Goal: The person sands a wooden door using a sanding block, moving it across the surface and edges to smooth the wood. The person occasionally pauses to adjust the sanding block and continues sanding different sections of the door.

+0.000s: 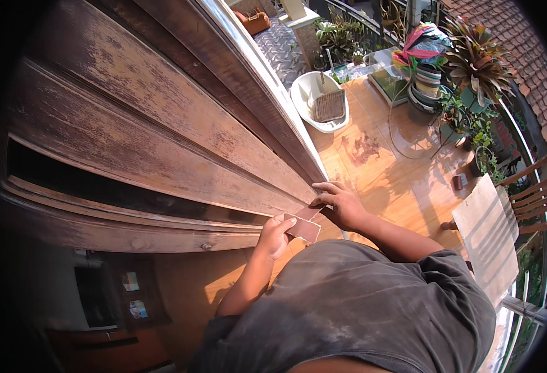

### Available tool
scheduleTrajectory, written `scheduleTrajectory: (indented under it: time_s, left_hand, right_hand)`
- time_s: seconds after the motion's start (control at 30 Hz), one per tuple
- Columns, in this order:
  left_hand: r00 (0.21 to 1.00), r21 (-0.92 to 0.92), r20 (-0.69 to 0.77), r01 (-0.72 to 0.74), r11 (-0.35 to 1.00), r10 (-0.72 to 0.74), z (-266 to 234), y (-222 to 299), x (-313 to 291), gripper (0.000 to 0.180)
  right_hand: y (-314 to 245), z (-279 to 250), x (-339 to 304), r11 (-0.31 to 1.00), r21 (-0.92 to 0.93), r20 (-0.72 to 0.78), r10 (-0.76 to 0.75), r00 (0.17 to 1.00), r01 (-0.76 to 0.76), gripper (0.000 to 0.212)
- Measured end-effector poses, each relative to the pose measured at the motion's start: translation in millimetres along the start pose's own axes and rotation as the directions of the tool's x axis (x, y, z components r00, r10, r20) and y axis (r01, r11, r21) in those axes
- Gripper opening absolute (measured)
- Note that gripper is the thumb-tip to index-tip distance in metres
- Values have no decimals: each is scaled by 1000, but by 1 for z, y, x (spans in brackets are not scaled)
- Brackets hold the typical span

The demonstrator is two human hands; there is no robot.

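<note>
In front of my torso, my left hand [274,237] pinches a brown piece of sandpaper [304,230] with pale, torn edges, thumb on top. My right hand [343,206] is just beyond it to the right, its fingers bent over a second brown stretch of sandpaper [310,212]. Whether the two stretches are joined cannot be made out. Both hands are close to the lower end of a wooden door [161,124], whose dark finish is worn through to paler wood in patches.
A dark gap [118,183] runs along the door. On the sunlit tiled floor [373,180] stands a white tub [320,118]. Potted plants [472,62] line the far right. A wooden chair [537,199] and a pale board [487,236] are at my right.
</note>
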State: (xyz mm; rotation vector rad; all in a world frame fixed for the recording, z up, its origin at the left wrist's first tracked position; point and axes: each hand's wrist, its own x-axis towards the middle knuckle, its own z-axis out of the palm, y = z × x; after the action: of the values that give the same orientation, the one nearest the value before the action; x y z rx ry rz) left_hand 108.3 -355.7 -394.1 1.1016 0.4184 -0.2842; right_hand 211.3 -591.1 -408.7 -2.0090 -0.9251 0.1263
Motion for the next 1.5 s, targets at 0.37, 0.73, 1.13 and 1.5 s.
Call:
scheduleTrajectory:
  time_s: [0.37,0.73,1.13,1.5]
  left_hand:
    - [992,133,49,-125,983,119,17,3,-13,37]
    - [894,818,-125,-152,554,430,39,-8,-28,22]
    - [702,908,-33,-277,315,712,53,-20,-31,17]
    - [752,922,85,-308,234,654,69,-23,-40,16]
  right_hand:
    - [-1,-11,0,931,105,153,331,931,-348,25]
    - [9,14,-16,770,503,146,372,917,-393,43]
    - [-29,-23,-34,794,462,-38,463,886,-395,71]
    - [-22,-7,-59,962,187,51,193,980,-199,101]
